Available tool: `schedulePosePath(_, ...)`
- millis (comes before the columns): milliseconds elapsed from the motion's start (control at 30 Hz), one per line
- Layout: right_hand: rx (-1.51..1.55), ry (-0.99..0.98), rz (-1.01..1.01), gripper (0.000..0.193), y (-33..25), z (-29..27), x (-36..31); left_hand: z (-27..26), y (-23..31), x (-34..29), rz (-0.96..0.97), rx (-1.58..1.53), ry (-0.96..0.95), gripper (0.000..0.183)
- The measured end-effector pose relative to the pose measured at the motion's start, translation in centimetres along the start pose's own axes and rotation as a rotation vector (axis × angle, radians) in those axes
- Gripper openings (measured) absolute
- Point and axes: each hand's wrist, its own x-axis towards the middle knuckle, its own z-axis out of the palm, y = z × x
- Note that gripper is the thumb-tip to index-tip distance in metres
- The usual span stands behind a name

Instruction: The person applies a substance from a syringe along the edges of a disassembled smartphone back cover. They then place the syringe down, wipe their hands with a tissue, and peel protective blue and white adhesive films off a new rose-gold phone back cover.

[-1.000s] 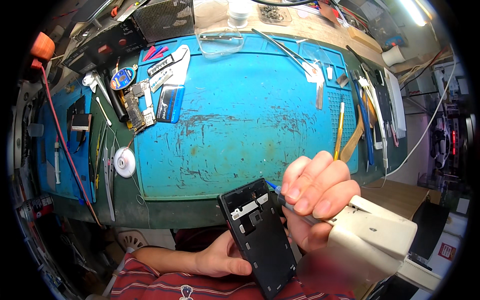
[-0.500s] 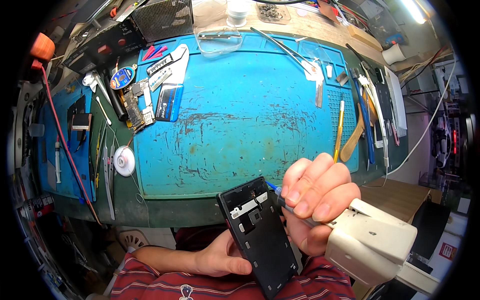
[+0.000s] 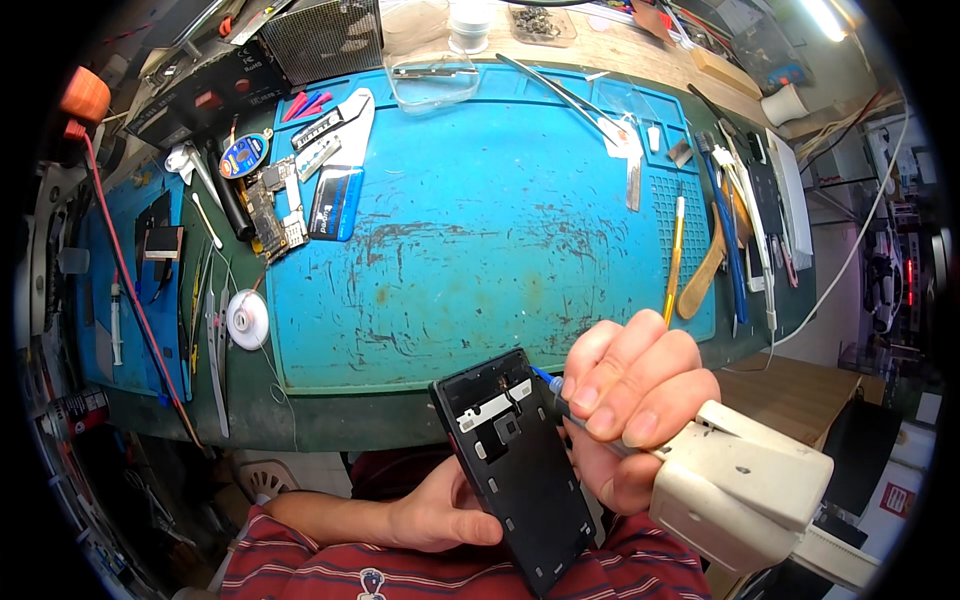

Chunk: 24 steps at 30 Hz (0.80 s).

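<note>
**A phone (image 3: pixel 535 490) in the left hand (image 3: pixel 440 510), a slim tool (image 3: pixel 559 386) in the right hand (image 3: pixel 635 385)**

The phone is between the two hands, tilted, its upper end pointing to the work mat (image 3: pixel 480 260). Its black inner side faces up and carries a white strip (image 3: pixel 497 403) and, just below this, a small square part (image 3: pixel 508 430). The left hand is closed on the phone, with the thumb along its left edge; the other fingers are mostly hidden.

The right hand is curled narrow around the tool. The blue tip comes out beyond the fingers, just beside the upper right edge of the phone; whether they touch, I cannot tell. Right next to the right hand, on its outer side, is a cream box (image 3: pixel 740 490).

Nearest below the left hand is a red striped shirt (image 3: pixel 310 565). Ahead of both hands lies the blue mat. Farther ahead and to the left of the left hand are a white spool (image 3: pixel 247 318) and a circuit board (image 3: pixel 275 215). Ahead of the right hand lie a yellow stick (image 3: pixel 677 250) and, at its right, a wooden handle (image 3: pixel 704 275).
</note>
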Motion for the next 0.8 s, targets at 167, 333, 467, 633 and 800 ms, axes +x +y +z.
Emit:
schedulePosePath(167, -0.002, 0.012, 0.01, 0.026, -0.3, 0.1, -0.1, 0.2, 0.1, -0.2, -0.019, -0.028, 0.032, 0.081)
schedulePosePath(333, -0.007, -0.006, 0.011, 0.026, -0.5, -0.1, -0.2, 0.3, 0.1, -0.2, -0.013, -0.042, 0.048, 0.081)
schedulePosePath(467, 0.0, -0.005, 0.01, 0.026, -0.6, -0.2, -0.3, 0.4, 0.0, -0.1, 0.0, -0.048, 0.051, 0.081)
schedulePosePath(633, -0.003, -0.015, 0.022, 0.027, -0.9, -0.3, -0.3, 0.4, -0.2, -0.2, 0.013, -0.046, 0.061, 0.081)
schedulePosePath(800, -0.005, -0.006, 0.016, 0.027, -1.1, -0.3, -0.5, 0.4, -0.4, -0.1, 0.012, -0.06, 0.056, 0.084)
